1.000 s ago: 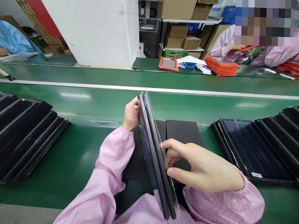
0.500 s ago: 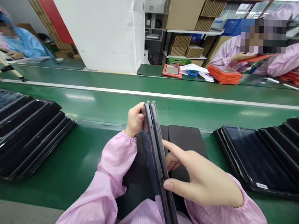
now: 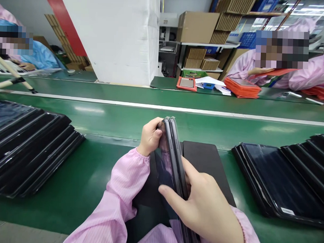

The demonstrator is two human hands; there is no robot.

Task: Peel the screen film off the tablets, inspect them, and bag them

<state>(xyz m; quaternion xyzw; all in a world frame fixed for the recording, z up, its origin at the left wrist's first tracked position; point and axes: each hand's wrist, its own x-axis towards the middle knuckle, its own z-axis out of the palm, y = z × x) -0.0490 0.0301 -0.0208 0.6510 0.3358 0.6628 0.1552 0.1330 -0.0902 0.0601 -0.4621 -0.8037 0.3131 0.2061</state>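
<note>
Two dark grey tablets (image 3: 173, 161) stand on edge, pressed side by side, with speaker holes along their edges. My left hand (image 3: 150, 136) grips their far end. My right hand (image 3: 201, 204) wraps around their middle, with the thumb across the glossy face and the fingers on the other side. Their near end is partly hidden behind my right hand and sleeve. Under them, a flat black tablet cover (image 3: 203, 155) lies on the green belt.
Rows of overlapping black tablet cases lie on both sides, at left (image 3: 31, 141) and right (image 3: 282, 179). Beyond the green conveyor (image 3: 161, 126), a co-worker's pink sleeve (image 3: 307, 78) is near an orange stack (image 3: 242, 88). A white pillar (image 3: 109, 38) stands behind.
My right hand has closed around the tablets, its thumb now across their face. The tablets have moved slightly further away in view, and the scene has shifted downward and rightward as my head moved.
</note>
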